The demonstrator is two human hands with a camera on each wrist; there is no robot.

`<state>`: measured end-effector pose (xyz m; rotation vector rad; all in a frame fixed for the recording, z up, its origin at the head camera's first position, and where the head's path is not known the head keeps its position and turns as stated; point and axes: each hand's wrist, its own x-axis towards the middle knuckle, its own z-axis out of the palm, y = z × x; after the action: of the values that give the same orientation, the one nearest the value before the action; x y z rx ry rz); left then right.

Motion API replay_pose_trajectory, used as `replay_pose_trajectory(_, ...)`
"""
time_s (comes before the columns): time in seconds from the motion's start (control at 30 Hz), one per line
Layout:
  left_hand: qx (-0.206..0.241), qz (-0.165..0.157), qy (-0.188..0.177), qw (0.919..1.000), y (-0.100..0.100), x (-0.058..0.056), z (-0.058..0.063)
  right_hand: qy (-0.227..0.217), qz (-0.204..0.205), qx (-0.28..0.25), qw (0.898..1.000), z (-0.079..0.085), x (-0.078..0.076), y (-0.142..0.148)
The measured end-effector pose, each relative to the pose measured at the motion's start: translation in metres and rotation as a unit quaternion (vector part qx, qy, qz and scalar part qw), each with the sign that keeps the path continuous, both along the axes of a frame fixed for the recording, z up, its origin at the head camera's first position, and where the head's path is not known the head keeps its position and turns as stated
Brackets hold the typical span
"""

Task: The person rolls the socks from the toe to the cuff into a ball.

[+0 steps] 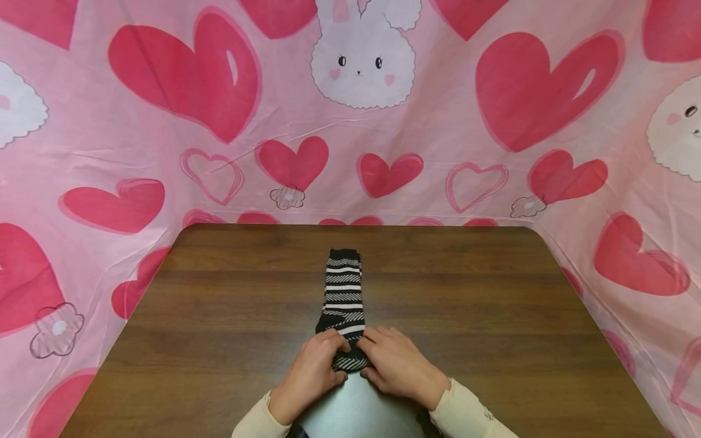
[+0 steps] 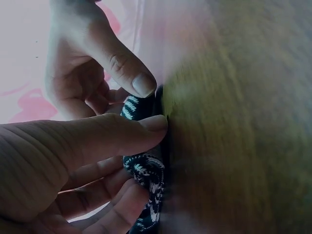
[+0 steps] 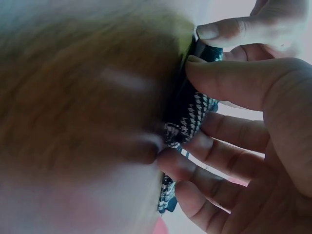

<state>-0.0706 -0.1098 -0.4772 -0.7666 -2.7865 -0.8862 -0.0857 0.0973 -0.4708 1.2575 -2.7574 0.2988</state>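
A black-and-white striped sock (image 1: 344, 286) lies flat on the wooden table, its cuff towards the far edge and its toe towards the person. Along its right side a second layer peeks out; whether that is another sock I cannot tell. My left hand (image 1: 314, 365) pinches the toe end from the left, thumb on the near edge and fingers over the top. From the right, my right hand (image 1: 404, 368) grips the same end in the same way. Both thumbs press close together on the sock (image 2: 141, 105) in the left wrist view. In the right wrist view, patterned sock fabric (image 3: 197, 114) shows between thumb and fingers.
The brown wooden table (image 1: 465, 292) extends to both sides and beyond the sock. A pink cloth (image 1: 339, 128) with hearts and rabbits hangs around its back and sides. Light glares on the table's near edge, between the wrists.
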Motion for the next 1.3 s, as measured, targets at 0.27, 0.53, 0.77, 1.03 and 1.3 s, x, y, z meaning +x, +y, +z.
replay_pose_trajectory(0.27,0.000,0.009,-0.010,0.9999,-0.0005,0.0006,-0.0007,-0.019,-0.018,0.010,1.000,-0.0021,-0.0003,-0.0011)
replay_pose_trajectory(0.53,0.015,0.014,0.003,0.9998,0.0003,0.0019,-0.0028,0.000,-0.020,0.005,1.000,-0.0050,-0.0004,-0.0021)
replay_pose_trajectory(0.77,0.019,0.020,0.014,0.9995,0.0010,0.0024,-0.0040,-0.003,-0.021,0.003,1.000,-0.0055,-0.0010,-0.0023)
replay_pose_trajectory(1.03,0.017,0.022,0.004,0.9996,0.0000,0.0033,-0.0027,-0.007,-0.024,-0.001,1.000,-0.0061,-0.0003,-0.0031)
replay_pose_trajectory(1.3,0.010,0.020,0.002,0.9998,0.0002,0.0029,-0.0028,-0.020,-0.023,-0.003,1.000,-0.0045,-0.0007,-0.0037)
